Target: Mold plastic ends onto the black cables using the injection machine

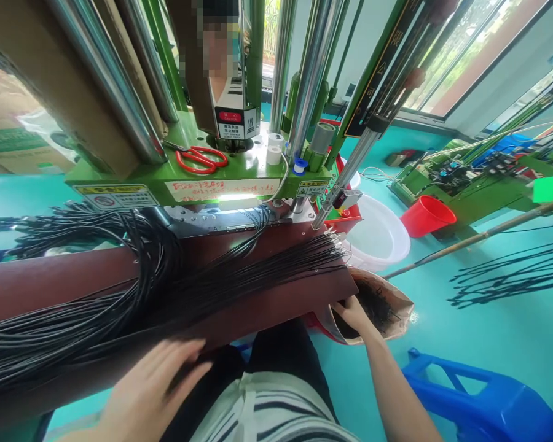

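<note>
Hands: 2, left hand (152,380) lower left, right hand (354,316) right of centre. Black cables (258,268): many, overlapping, can't count. Red-handled scissors (190,151): 1 pair, upper centre. Right side: red bucket (426,216) 1, large white tub (373,236) 1, brown sack (404,306) 1. Blue stool (493,399): 1, lower right.

The left hand (150,383) is showing blurred. The right hand (354,314) is hiding its fingertips by the brown board (276,304), leaving any grip unclear. Black cables (41,339) are running past the left edge. Red handwriting (198,185) is appearing too blurred to read.
</note>
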A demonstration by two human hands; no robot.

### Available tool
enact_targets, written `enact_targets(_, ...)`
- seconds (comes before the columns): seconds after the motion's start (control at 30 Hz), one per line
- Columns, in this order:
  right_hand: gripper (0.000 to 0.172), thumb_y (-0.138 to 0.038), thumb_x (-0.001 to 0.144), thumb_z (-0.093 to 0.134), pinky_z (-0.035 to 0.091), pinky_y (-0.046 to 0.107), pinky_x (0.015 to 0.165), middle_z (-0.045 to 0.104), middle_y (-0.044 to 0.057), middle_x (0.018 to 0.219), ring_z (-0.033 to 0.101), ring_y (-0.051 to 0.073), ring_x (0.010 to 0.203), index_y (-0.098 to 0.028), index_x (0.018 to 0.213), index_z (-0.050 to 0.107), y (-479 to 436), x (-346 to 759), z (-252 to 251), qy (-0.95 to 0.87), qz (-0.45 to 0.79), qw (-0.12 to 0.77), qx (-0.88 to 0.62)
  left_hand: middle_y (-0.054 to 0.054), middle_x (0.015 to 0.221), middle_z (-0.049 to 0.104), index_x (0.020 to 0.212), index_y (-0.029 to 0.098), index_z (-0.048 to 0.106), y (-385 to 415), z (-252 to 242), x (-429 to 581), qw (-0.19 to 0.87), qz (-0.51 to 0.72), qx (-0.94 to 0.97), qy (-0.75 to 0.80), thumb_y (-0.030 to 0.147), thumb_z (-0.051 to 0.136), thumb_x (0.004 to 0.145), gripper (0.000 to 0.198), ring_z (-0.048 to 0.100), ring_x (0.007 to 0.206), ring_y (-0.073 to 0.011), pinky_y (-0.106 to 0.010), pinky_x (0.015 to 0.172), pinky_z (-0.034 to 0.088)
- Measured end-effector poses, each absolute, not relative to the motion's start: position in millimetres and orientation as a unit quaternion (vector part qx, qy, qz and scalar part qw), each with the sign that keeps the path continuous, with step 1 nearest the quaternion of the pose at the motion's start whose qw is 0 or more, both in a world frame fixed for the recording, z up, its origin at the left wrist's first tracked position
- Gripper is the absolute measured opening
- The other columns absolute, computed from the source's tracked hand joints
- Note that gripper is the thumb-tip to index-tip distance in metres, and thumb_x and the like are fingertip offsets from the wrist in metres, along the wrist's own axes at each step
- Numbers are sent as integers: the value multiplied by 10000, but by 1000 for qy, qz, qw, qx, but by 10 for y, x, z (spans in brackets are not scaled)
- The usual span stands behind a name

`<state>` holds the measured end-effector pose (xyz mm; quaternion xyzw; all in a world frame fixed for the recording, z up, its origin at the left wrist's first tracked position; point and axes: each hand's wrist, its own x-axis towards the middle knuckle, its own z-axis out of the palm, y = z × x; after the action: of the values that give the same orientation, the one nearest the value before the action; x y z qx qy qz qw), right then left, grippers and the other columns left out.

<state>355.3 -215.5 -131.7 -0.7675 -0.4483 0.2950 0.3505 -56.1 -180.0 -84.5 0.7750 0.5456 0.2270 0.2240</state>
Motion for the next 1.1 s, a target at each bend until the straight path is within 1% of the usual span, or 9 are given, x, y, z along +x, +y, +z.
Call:
enact_targets(0.07, 473, -316, 648, 606, 401, 432, 924, 613, 139, 1112, 529, 312, 1079, -111, 1073, 573, -2154, 3571, -1310, -470, 288, 330, -766, -81, 933, 647, 962, 182, 645, -1501, -612, -158, 117, 202, 858, 457, 450, 515, 794, 342, 553, 896, -224, -362, 859, 421)
enact_targets(0.17, 374, -281, 689, 563, 420, 428, 887, 646, 132, 1027, 567, 304, 1012, -115, 1022, 593, -2188, 3625, -1311, -506, 288, 292, -759, -110, 967, 599, 1015, 143, 601, -1116, -419, 244, 1, 100, 911, 400, 361, 546, 798, 312, 528, 901, -247, -373, 801, 427)
enact_targets(0.3, 445, -225, 704, 537, 446, 384, 840, 624, 141, 1077, 592, 275, 973, -113, 1135, 523, -2298, 3657, -1262, -534, 277, 253, -757, -84, 807, 568, 858, 120, 577, -905, -344, 452, -42, -21, 941, 334, 179, 443, 844, 148, 562, 736, -205, -302, 636, 433)
enact_targets(0.43, 509, -166, 694, 538, 438, 356, 823, 627, 113, 1100, 598, 270, 963, -165, 1202, 508, -2424, 3548, -983, -576, 281, 180, -747, -85, 732, 559, 813, 102, 560, -881, -343, 569, -70, -76, 939, 327, -43, 302, 771, 299, 579, 635, -188, -251, 516, 384)
enact_targets(0.57, 453, -197, 709, 577, 442, 315, 814, 639, 71, 1098, 592, 244, 970, -227, 1161, 576, -2503, 3281, -584, -625, 362, 129, -680, -79, 707, 555, 784, 114, 550, -846, -320, 595, -105, -49, 934, 337, -9, 323, 773, 258, 579, 627, -197, -243, 481, 364)
enact_targets(0.67, 439, -246, 750, 576, 470, 291, 767, 653, 68, 1061, 604, 199, 934, -205, 1186, 558, -2452, 2967, -469, -634, 493, 210, -558, -60, 694, 550, 741, 147, 538, -826, -271, 496, -135, 19, 929, 344, 77, 365, 800, 195, 578, 657, -210, -256, 472, 366)
enact_targets(0.83, 487, -249, 723, 644, 437, 366, 877, 647, 70, 1072, 604, 191, 982, -212, 1192, 515, -1992, 2411, -634, -375, 712, 495, -328, -45, 714, 591, 801, 150, 532, -898, -276, 336, -89, 155, 922, 343, 146, 348, 828, 186, 571, 550, -154, -249, 460, 388)
enact_targets(0.97, 303, -309, 772, 584, 438, 366, 885, 655, 56, 1039, 612, 190, 967, -208, 1057, 561, -1526, 2383, -589, -131, 697, 654, -265, -35, 692, 609, 810, 165, 524, -1072, -389, 359, -3, 159, 932, 326, 142, 311, 830, 215, 579, 520, -138, -229, 475, 418)
enact_targets(1.1, 204, -232, 802, 528, 454, 310, 849, 689, 59, 913, 641, 167, 852, -150, 970, 610, -1403, 2678, -347, -133, 641, 710, -259, -27, 677, 629, 820, 195, 525, -1269, -533, 398, 108, 116, 932, 326, 145, 296, 833, 235, 620, 573, -155, -226, 508, 438)
